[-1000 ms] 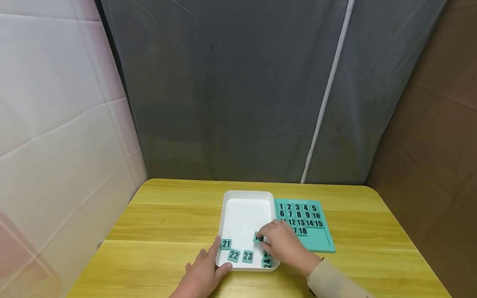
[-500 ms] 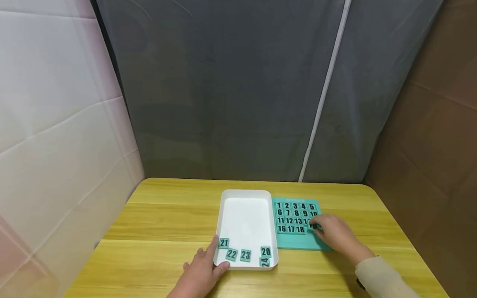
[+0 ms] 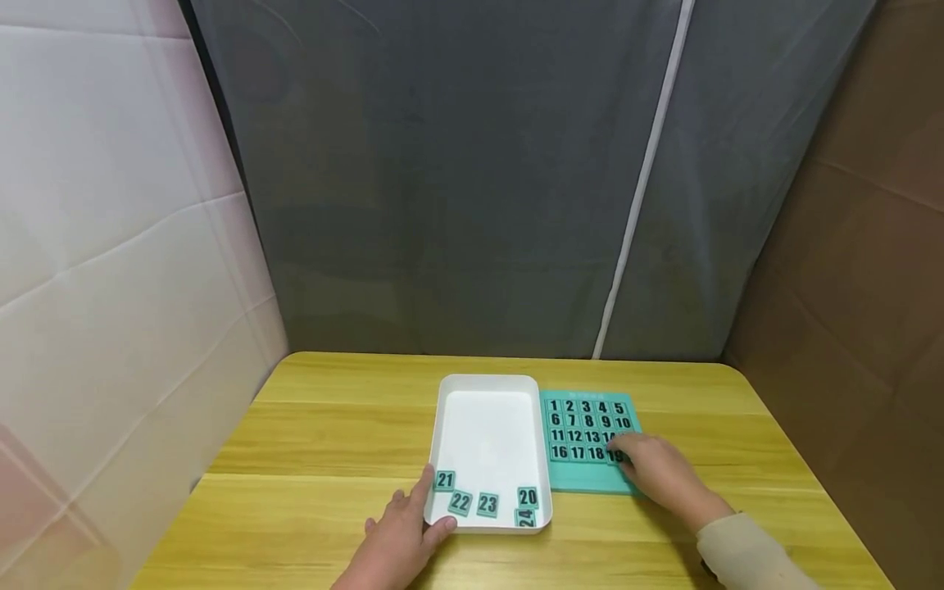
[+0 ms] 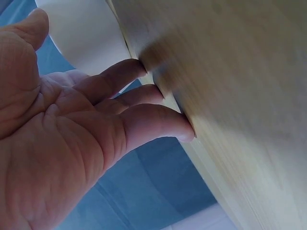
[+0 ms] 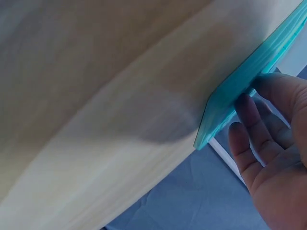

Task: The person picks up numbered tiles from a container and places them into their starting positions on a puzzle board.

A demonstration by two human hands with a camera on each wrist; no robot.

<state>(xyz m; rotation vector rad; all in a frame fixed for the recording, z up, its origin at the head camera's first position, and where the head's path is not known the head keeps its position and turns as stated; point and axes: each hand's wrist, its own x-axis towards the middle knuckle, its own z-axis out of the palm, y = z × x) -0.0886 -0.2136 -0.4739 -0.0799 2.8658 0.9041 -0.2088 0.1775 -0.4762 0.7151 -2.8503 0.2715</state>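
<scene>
My right hand [image 3: 660, 475] is over the right side of the teal number board [image 3: 590, 478], thumb and fingertips at the tile marked 19 [image 3: 615, 456], which lies right after 18 in the fourth row. The fingers partly cover that tile. In the right wrist view, the thumb and bent fingers meet at the board's face [image 5: 230, 98]; the tile is hidden there. My left hand [image 3: 398, 533] rests at the near left corner of the white tray [image 3: 490, 442], thumb and index finger against its sides. In the left wrist view, its other fingertips [image 4: 184, 129] touch the wooden table.
In the tray's near end lie loose tiles 21 [image 3: 445, 481], 22 [image 3: 460, 503], 23 [image 3: 487, 505], 20 [image 3: 527, 497] and a sideways 24 [image 3: 525, 518]. Rows of number tiles fill the board's upper part. Tray and board stand side by side on the yellow wooden table [image 3: 332, 426].
The right hand has taken tile 19 from the tray, carried it right to the board and lowered it beside 18. The left hand has stayed at the tray corner.
</scene>
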